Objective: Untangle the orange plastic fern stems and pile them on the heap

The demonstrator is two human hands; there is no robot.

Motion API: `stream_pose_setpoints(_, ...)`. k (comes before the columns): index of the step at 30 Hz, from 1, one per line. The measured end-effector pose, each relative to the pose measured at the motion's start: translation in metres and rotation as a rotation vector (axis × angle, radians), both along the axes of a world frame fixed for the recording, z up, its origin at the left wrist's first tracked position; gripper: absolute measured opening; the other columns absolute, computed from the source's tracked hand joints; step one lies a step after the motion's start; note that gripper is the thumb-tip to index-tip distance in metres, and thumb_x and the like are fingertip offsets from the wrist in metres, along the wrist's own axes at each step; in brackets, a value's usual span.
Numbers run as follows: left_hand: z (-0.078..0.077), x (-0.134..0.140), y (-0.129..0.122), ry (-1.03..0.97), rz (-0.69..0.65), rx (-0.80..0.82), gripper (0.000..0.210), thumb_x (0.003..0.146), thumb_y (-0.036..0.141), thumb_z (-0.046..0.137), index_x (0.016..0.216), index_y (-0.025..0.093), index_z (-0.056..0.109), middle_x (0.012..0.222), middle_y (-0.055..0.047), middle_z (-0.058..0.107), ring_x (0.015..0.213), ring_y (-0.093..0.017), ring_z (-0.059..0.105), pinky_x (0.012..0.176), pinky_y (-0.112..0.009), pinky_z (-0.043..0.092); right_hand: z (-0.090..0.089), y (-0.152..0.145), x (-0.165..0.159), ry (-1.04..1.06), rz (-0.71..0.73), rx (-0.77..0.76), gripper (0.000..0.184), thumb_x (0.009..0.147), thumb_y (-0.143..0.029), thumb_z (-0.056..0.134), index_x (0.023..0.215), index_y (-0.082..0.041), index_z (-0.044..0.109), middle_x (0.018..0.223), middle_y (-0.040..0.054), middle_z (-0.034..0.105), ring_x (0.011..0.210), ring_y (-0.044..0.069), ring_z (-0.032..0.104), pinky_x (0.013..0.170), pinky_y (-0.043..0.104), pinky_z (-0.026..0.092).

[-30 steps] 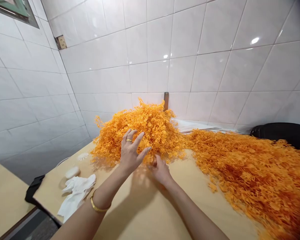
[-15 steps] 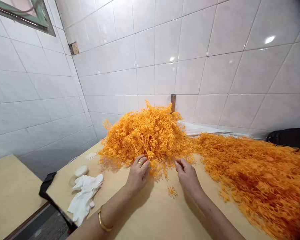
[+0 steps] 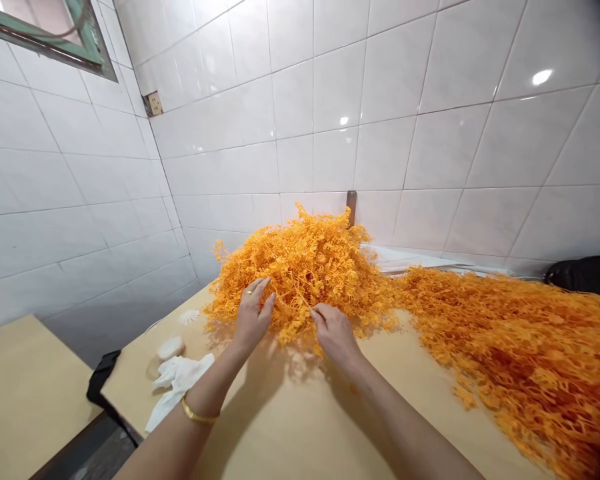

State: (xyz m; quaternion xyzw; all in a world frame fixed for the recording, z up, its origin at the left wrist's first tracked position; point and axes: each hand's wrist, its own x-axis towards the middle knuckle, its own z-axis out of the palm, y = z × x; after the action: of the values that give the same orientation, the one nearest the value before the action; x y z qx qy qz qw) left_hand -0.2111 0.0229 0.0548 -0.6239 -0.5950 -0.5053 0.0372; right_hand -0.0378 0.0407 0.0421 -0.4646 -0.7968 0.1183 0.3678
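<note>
Right hand (image 3: pixel 335 331) moved left along orange pile (image 3: pixel 300 257), fingers (image 3: pixel 321 313) pinching stem (image 3: pixel 303 298), left hand (image 3: pixel 251 317) loosely spread

The head view looks down at the hands (image 3: pixel 251 317).

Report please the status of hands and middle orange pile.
Left hand open at middle pile. Right hand pinching orange strand. White cloth beside left forearm.

"Where's the left hand (image 3: pixel 253 319)?"
"At the front of the orange heap (image 3: pixel 300 257), fingers apart."
"And the right hand (image 3: pixel 336 331)?"
"Near it, fingers pinched on a stem (image 3: pixel 304 299)."
"What else is on the desk (image 3: pixel 275 437)?"
"Another orange pile (image 3: pixel 525 340) on the right; a white cloth (image 3: pixel 183 380) and disc (image 3: pixel 171 347) on the left."
</note>
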Motion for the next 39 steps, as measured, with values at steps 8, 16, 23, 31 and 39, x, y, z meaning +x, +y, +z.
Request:
stream_pose_setpoints(8, -0.024, -0.016, 0.052, 0.267, 0.195, -0.283, 0.045, 0.078, 0.033, 0.038, 0.120, 0.019, 0.042, 0.120, -0.011, 0.043, 0.119, -0.024, 0.028, 0.093, -0.037, 0.027, 0.000, -0.025, 0.053, -0.174, -0.015, -0.033, 0.028, 0.085, -0.026, 0.025, 0.059, -0.019, 0.034, 0.047, -0.0042, 0.036, 0.043, 0.009, 0.033, 0.048, 0.023, 0.020)
stream_pose_setpoints(16, -0.020, 0.002, 0.023, 0.382, 0.227, -0.017, 0.015, 0.074, 0.022, 0.043, 0.084, 0.018, 0.054, 0.087, -0.007, 0.051, 0.097, -0.022, 0.042, 0.081, -0.036, 0.036, 0.006, -0.021, 0.047, -0.138, -0.069, 0.072, 0.024, 0.084, -0.021, 0.028, 0.067, -0.018, 0.046, 0.067, 0.0023, 0.051, 0.062, 0.014, 0.045, 0.056, 0.025, 0.030)
stream_pose_setpoints(23, -0.009, 0.004, -0.009, 0.482, 0.075, 0.059, 0.026, 0.078, 0.020, 0.040, 0.101, 0.020, 0.053, 0.076, -0.004, 0.057, 0.081, -0.018, 0.049, 0.078, -0.036, 0.037, 0.043, 0.030, -0.003, -0.053, -0.095, 0.304, 0.028, 0.082, -0.023, 0.035, 0.105, -0.017, 0.048, 0.105, 0.0092, 0.051, 0.093, 0.021, 0.043, 0.077, 0.031, 0.032)
stream_pose_setpoints(31, 0.000, 0.007, 0.012, 0.508, 0.121, 0.092, 0.051, 0.074, 0.038, 0.048, 0.120, 0.019, 0.041, 0.121, -0.013, 0.040, 0.113, -0.026, 0.034, 0.089, -0.041, 0.032, 0.036, 0.056, -0.018, -0.159, -0.183, 0.165, 0.017, 0.080, -0.025, 0.040, 0.086, -0.018, 0.054, 0.084, 0.0072, 0.058, 0.086, 0.021, 0.043, 0.073, 0.032, 0.028)
stream_pose_setpoints(39, -0.022, 0.014, 0.055, 0.505, 0.256, -0.355, 0.067, 0.068, 0.047, 0.052, 0.128, 0.026, 0.030, 0.133, -0.015, 0.027, 0.119, -0.033, 0.025, 0.087, -0.050, 0.028, 0.042, 0.025, 0.027, 0.017, -0.058, 0.074, 0.018, 0.078, -0.023, 0.037, 0.064, -0.019, 0.048, 0.065, 0.0012, 0.054, 0.068, 0.015, 0.045, 0.062, 0.026, 0.028)
